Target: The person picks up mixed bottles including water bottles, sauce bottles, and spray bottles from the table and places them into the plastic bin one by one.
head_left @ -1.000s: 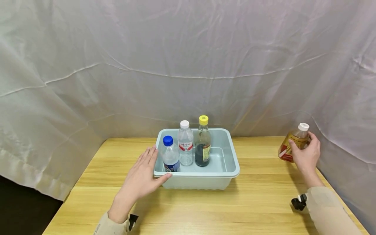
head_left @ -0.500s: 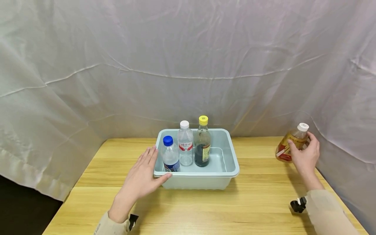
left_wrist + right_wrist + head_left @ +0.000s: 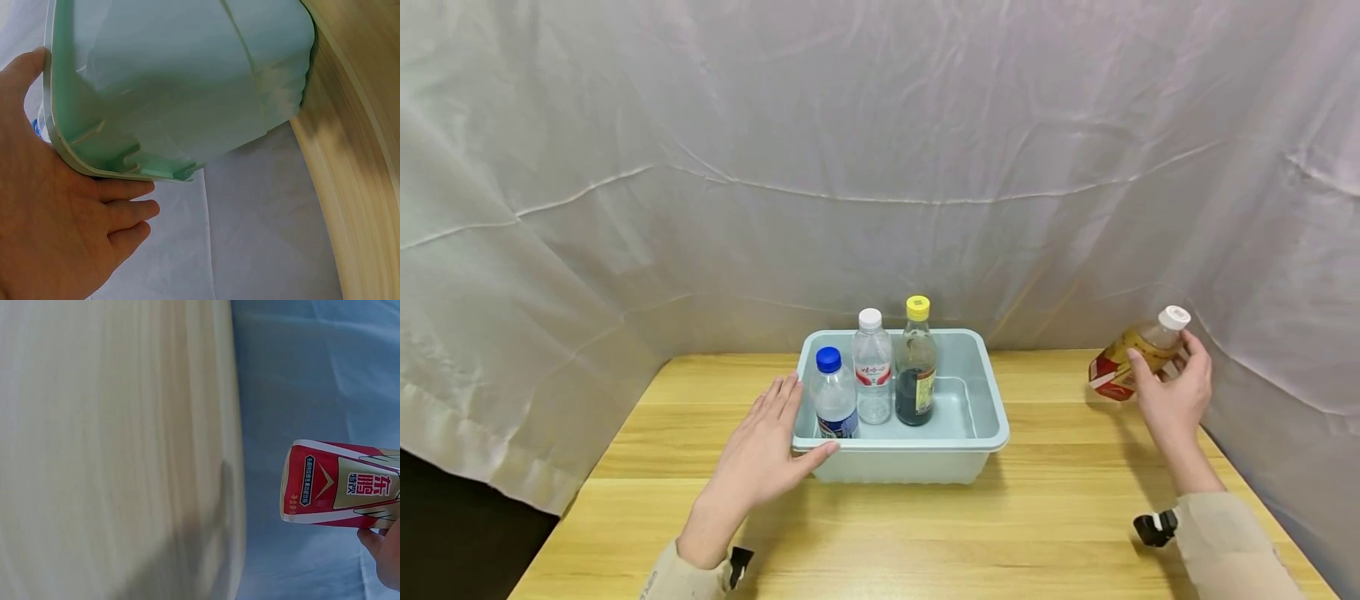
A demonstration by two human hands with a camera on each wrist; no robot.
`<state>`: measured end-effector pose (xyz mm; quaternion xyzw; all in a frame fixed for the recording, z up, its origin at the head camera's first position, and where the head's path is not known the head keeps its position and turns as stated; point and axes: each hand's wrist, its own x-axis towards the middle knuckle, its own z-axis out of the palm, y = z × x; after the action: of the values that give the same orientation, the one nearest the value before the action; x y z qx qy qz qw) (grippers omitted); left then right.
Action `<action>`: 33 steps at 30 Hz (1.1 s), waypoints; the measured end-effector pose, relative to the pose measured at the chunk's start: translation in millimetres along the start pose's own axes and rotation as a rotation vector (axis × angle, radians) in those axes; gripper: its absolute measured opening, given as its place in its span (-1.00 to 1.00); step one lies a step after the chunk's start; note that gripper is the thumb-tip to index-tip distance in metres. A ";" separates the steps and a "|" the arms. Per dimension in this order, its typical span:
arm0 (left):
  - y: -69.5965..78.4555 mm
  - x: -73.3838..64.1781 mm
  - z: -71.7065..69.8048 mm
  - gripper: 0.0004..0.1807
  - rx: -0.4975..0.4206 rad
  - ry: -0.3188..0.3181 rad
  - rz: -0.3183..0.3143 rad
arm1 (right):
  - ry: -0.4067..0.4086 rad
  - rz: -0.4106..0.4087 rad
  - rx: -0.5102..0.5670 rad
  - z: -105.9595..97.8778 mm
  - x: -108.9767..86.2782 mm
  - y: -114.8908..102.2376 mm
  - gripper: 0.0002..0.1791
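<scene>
In the head view my right hand [image 3: 1176,396] grips a drink bottle [image 3: 1131,367] with a white cap and a red and gold label, tilted with its base to the left. The right wrist view shows that bottle's label [image 3: 344,484] side-on, the fingers partly out of frame. My left hand [image 3: 760,446] rests with extended fingers on the left front corner of a pale blue plastic basin [image 3: 902,462]. Inside the basin stand a blue-capped bottle [image 3: 837,396], a white-capped clear bottle [image 3: 872,375] and a yellow-capped bottle [image 3: 916,375] of dark liquid. The left wrist view shows the fingers along the basin's rim [image 3: 56,125].
The basin stands on a wooden table [image 3: 1037,533], with bare wood on both sides of it. Grey cloth [image 3: 880,150] hangs behind the table and along its sides. A small black device [image 3: 1156,527] sits at the right wrist.
The drink bottle has shifted left and tilted further, its base swinging up and left in my right hand. My left hand stays on the basin.
</scene>
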<state>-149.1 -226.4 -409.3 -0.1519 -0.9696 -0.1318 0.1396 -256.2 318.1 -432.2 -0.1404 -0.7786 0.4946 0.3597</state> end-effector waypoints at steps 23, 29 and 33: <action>-3.0 -0.1 1.9 0.18 -0.001 0.007 0.005 | -0.025 -0.261 0.245 6.0 -39.9 -74.1 -0.19; -3.5 -0.7 2.4 0.18 0.001 0.007 0.007 | -0.058 -0.337 0.341 11.1 -52.6 -93.5 -0.21; -2.6 -0.1 2.0 0.18 -0.001 0.006 0.004 | -0.086 -0.365 0.381 14.4 -59.8 -103.5 -0.20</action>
<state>-150.4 -228.3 -411.7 -0.1536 -0.9687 -0.1324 0.1429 -210.1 225.3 -370.9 0.0940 -0.6985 0.5648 0.4294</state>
